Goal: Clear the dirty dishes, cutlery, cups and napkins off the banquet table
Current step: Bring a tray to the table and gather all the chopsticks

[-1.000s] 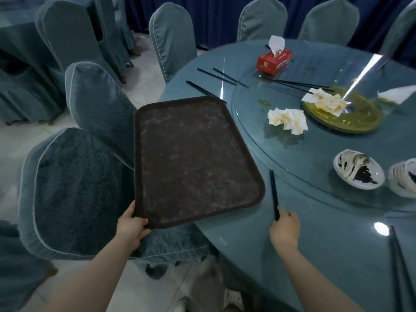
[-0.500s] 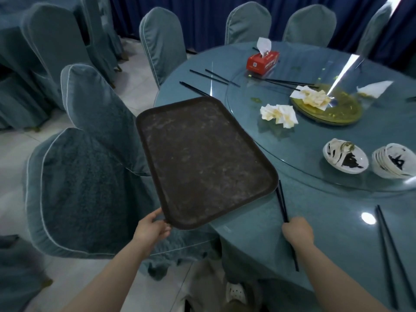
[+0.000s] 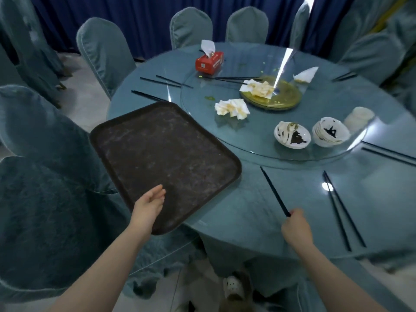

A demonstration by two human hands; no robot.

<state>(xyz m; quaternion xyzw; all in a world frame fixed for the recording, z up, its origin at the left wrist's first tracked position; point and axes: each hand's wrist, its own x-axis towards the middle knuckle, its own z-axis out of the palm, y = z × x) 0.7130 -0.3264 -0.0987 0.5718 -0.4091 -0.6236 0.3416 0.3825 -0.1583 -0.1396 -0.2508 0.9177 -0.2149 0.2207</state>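
Brown plastic tray [image 3: 157, 158] is lying half over the table [image 3: 247, 210] edge, left hand [image 3: 148, 206] resting flat on its near rim, fingers relaxed. Beside the tray, right hand [image 3: 296, 228] is pinching black chopsticks [image 3: 273, 191] (tips pointing away), raised off the cloth.

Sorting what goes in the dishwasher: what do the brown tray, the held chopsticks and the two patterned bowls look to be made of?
Brown tray: probably moulded plastic, matte, scuffed pale.
Chopsticks: black, slim, smooth; plastic or lacquered wood, can't tell.
Patterned bowls: glossy white with black marks; ceramic or melamine.
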